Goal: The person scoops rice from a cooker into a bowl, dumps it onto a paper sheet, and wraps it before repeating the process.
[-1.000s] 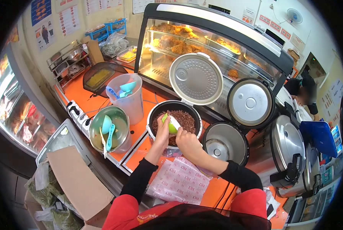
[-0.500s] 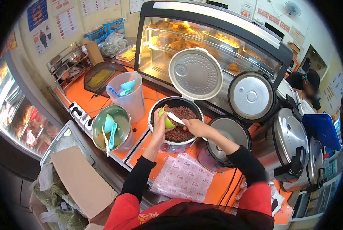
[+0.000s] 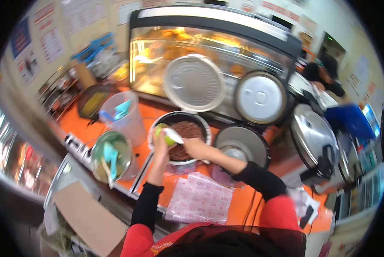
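My left hand (image 3: 160,147) is closed around a small lime-green bowl (image 3: 169,141) above the left side of an open rice cooker (image 3: 208,138). In my right hand (image 3: 196,150) is a white rice paddle (image 3: 173,135), its blade lying over the bowl's mouth. Reddish-brown rice (image 3: 187,127) fills the cooker pot below both hands. The bowl's contents are hidden behind the paddle and blurred. The cooker's lid (image 3: 194,83) stands raised behind the pot.
Left of the cooker stand a clear pitcher (image 3: 134,124) and a tub (image 3: 98,147) with turquoise scoops. Printed wrapping paper (image 3: 200,199) lies in front. Another open cooker (image 3: 254,143) is at right, a heated display case (image 3: 217,17) behind. A co-worker (image 3: 320,77) is at far right.
My view has turned, so the counter appears shifted left and blurred. The bowl and paddle stay together over the pot, the paddle still across the bowl.
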`<state>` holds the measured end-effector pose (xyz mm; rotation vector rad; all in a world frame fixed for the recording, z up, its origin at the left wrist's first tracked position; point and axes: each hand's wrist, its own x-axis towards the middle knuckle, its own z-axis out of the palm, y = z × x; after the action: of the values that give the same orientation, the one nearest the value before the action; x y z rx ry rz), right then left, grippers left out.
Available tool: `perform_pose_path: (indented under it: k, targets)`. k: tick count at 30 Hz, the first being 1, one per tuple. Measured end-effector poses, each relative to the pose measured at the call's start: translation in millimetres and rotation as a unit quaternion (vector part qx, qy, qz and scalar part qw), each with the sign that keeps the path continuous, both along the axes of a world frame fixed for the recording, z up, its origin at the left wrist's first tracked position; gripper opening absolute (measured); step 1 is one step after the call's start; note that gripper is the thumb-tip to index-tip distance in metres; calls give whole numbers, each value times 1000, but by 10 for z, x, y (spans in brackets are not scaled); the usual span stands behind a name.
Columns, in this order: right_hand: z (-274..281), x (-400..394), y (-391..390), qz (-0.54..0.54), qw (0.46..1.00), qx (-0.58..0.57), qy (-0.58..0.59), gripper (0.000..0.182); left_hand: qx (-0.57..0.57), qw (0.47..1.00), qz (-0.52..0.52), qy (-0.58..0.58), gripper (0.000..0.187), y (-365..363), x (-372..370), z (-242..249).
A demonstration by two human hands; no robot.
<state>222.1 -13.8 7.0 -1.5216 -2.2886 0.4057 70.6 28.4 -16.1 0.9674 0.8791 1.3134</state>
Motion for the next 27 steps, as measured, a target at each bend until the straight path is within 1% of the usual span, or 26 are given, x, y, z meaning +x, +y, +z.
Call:
perform_pose_path:
  k: [1,2,3,4,5,6,8,9,11,12,13,14,15,16,17,18,20,21,22,23,24,25,26,27]
  targets:
    - [138,-54,-64,5,999,-14,-50,21,-5,1000,-22,-2,39,-17,2,4]
    - [64,-39,-50,11,1000,5,-9,22,-7,999,-46,-4,39,-23,-30,37]
    - [43,-42,-67,12,999,42,-12,28,-10,999,-50,-1,39,-20,-30,52]
    - [184,-61,-125,-5,1000,-16,-19,37,-14,999,-46,4,39,-19,-41,75]
    - [115,-55,-109,-63,994,-75,47,45,-33,998,-59,0,40,-30,-52,124]
    - [266,-12,-144,-63,991,-109,52,49,-53,997,-64,-3,42,-34,-65,149]
    - [274,123,-6,-61,994,-42,85,52,-56,997,-40,-18,43,21,-3,115]
    - [335,127,77,-72,994,-21,84,50,-59,998,-29,-17,44,44,36,132]
    - [316,9,-50,-114,991,-39,62,47,-52,998,-19,-4,47,26,85,182]
    - [360,-42,-134,-134,988,-49,51,45,-49,998,-38,-26,46,-3,100,150]
    - [324,34,-80,-72,997,-9,-9,37,-45,996,-52,-49,46,-13,100,78]
    - [49,161,107,-21,998,66,-15,31,-39,995,-54,-70,45,-10,37,2]
    - [-77,234,257,-68,996,53,-2,24,-62,991,-29,-119,49,18,28,-100]
    - [-13,377,261,-62,991,117,-2,21,-64,987,21,-146,53,-92,62,-5]
    - [223,388,180,-134,987,85,-39,20,-18,986,33,-162,54,-154,60,-16]
    - [246,453,219,-149,984,68,-72,23,-10,980,47,-194,53,-161,58,-74]
    - [224,402,107,-218,943,239,-78,31,-3,969,62,-239,54,-290,53,-41]
    - [171,327,67,-201,934,288,-67,40,2,965,77,-249,54,-392,66,32]
    - [248,213,-57,-192,920,336,-58,49,7,962,84,-260,54,-513,63,142]
    - [346,134,-274,-130,982,135,16,64,22,958,83,-275,54,-614,31,195]
    - [42,84,-218,21,986,67,151,77,31,953,75,-292,54,-728,31,212]
    - [-227,-139,-310,114,916,-45,383,79,35,948,56,-311,54,-856,86,211]
    - [-57,-341,-690,63,903,-39,423,82,29,957,78,-279,53,-992,122,178]
    - [-300,-511,-794,28,849,-20,528,85,25,964,91,-247,52,-1150,157,126]
